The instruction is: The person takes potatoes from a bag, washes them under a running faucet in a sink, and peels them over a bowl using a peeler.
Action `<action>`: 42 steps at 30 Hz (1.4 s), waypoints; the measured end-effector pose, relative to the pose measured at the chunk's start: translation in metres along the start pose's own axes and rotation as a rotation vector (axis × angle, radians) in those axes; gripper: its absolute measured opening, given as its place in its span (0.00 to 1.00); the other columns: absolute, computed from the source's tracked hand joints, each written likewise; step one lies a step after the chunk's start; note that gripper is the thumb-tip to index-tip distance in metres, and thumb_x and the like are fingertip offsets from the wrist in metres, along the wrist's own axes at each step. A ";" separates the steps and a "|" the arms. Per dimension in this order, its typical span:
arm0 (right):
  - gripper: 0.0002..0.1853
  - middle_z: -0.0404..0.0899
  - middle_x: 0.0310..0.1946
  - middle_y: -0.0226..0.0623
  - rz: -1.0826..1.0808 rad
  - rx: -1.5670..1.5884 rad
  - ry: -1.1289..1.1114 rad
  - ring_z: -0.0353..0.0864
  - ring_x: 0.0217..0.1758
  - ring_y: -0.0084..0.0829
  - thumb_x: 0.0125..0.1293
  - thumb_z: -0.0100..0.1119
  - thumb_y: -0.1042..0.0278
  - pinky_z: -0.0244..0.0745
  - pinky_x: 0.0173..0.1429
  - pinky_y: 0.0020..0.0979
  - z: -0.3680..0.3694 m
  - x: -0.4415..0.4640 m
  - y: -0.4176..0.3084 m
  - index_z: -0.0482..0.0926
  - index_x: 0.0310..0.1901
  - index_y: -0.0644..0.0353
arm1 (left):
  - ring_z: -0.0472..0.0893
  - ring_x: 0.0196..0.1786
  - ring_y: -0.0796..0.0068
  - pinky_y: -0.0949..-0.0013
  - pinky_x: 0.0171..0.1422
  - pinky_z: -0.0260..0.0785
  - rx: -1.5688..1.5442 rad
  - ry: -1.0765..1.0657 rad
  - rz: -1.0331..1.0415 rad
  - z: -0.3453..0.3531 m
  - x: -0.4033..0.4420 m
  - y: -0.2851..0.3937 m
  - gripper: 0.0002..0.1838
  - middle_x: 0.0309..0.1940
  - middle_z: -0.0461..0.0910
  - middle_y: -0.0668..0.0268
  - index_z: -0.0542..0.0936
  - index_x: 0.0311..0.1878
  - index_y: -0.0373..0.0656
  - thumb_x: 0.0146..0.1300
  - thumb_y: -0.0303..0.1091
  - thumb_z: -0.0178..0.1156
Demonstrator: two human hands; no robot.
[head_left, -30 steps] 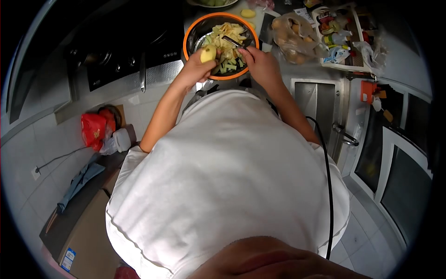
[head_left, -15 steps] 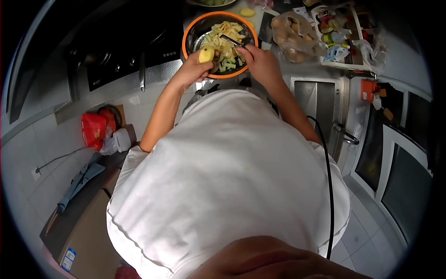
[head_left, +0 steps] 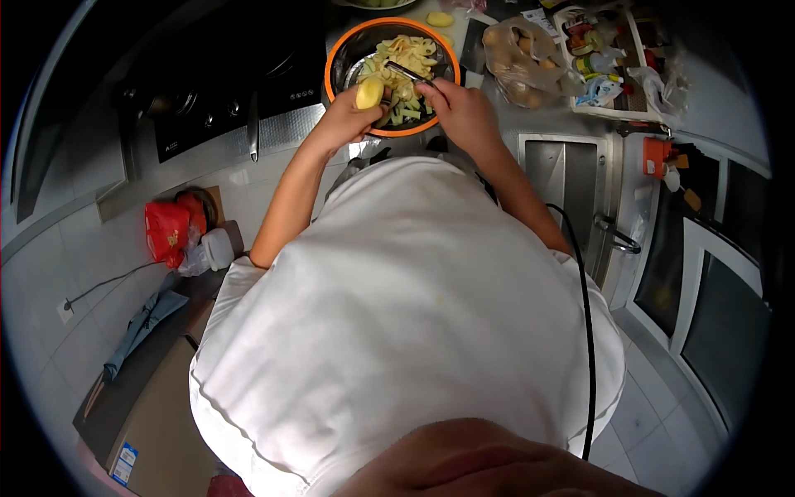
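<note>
My left hand (head_left: 351,118) is closed around a peeled yellow potato (head_left: 369,93), over the near left side of an orange-rimmed bowl (head_left: 334,51). My right hand (head_left: 464,112) grips a peeler (head_left: 409,72) by its handle at the bowl's right side. The peeler's head points left and stands a little apart from the potato. Beneath both hands, the bowl holds a heap of pale and greenish peelings (head_left: 407,51). Part of the potato is hidden by my left fingers.
Another peeled potato (head_left: 440,18) lies behind the bowl. To the right are a plastic bag of potatoes (head_left: 522,58) and a white basket of packets and bottles (head_left: 640,50). A black stove (head_left: 240,74) is at left; a sink (head_left: 563,178) lies at right.
The potato has turned slightly in my left hand and shows more of its smooth side. The peeler has shifted a little to the left with my right hand.
</note>
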State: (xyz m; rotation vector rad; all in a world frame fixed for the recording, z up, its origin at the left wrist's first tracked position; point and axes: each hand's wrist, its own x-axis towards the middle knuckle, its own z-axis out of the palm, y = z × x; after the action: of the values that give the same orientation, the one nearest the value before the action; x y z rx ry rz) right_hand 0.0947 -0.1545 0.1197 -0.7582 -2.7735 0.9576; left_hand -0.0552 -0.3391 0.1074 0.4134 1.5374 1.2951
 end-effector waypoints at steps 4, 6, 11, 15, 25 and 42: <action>0.20 0.79 0.21 0.46 -0.114 0.132 0.024 0.80 0.25 0.50 0.75 0.61 0.48 0.73 0.29 0.45 0.008 -0.004 -0.014 0.81 0.34 0.58 | 0.67 0.20 0.90 0.80 0.20 0.56 -0.005 0.005 -0.054 -0.002 0.012 -0.002 0.16 0.23 0.74 0.76 0.80 0.59 0.41 0.69 0.27 0.62; 0.20 0.81 0.22 0.45 -0.125 0.073 -0.083 0.83 0.27 0.52 0.75 0.61 0.47 0.76 0.31 0.47 0.004 -0.010 -0.031 0.81 0.33 0.56 | 0.66 0.19 0.89 0.80 0.20 0.55 -0.009 -0.046 -0.105 -0.005 0.014 -0.004 0.16 0.23 0.74 0.76 0.82 0.58 0.42 0.68 0.27 0.62; 0.23 0.81 0.21 0.45 -0.029 -0.064 0.047 0.83 0.27 0.50 0.75 0.59 0.44 0.75 0.31 0.47 0.012 0.010 0.017 0.82 0.32 0.56 | 0.64 0.20 0.91 0.82 0.20 0.50 -0.040 -0.091 -0.035 0.000 -0.016 0.014 0.18 0.26 0.76 0.77 0.81 0.61 0.41 0.68 0.28 0.62; 0.23 0.81 0.23 0.46 0.041 0.066 -0.019 0.82 0.27 0.50 0.76 0.58 0.44 0.75 0.32 0.47 0.001 0.001 0.006 0.82 0.34 0.57 | 0.66 0.21 0.92 0.83 0.21 0.51 0.053 0.019 -0.022 -0.009 -0.007 0.011 0.19 0.26 0.74 0.79 0.80 0.63 0.44 0.70 0.31 0.64; 0.20 0.80 0.21 0.44 -0.190 0.060 0.044 0.81 0.24 0.51 0.74 0.62 0.47 0.74 0.29 0.47 0.020 -0.004 -0.019 0.81 0.33 0.56 | 0.62 0.22 0.90 0.80 0.21 0.49 -0.168 -0.141 -0.131 -0.011 0.006 0.001 0.21 0.26 0.70 0.78 0.76 0.64 0.43 0.68 0.21 0.59; 0.19 0.78 0.20 0.45 -0.226 0.057 -0.022 0.79 0.23 0.48 0.73 0.64 0.49 0.71 0.27 0.41 0.008 -0.011 -0.022 0.80 0.35 0.57 | 0.63 0.24 0.90 0.84 0.23 0.52 -0.450 -0.226 -0.186 -0.010 0.007 0.002 0.26 0.38 0.75 0.71 0.71 0.70 0.47 0.70 0.17 0.56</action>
State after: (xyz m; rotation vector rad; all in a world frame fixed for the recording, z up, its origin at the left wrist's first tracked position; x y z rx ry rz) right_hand 0.0928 -0.1796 0.1271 -0.4172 -2.7611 0.9995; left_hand -0.0666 -0.3381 0.1048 0.1188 1.0321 1.3495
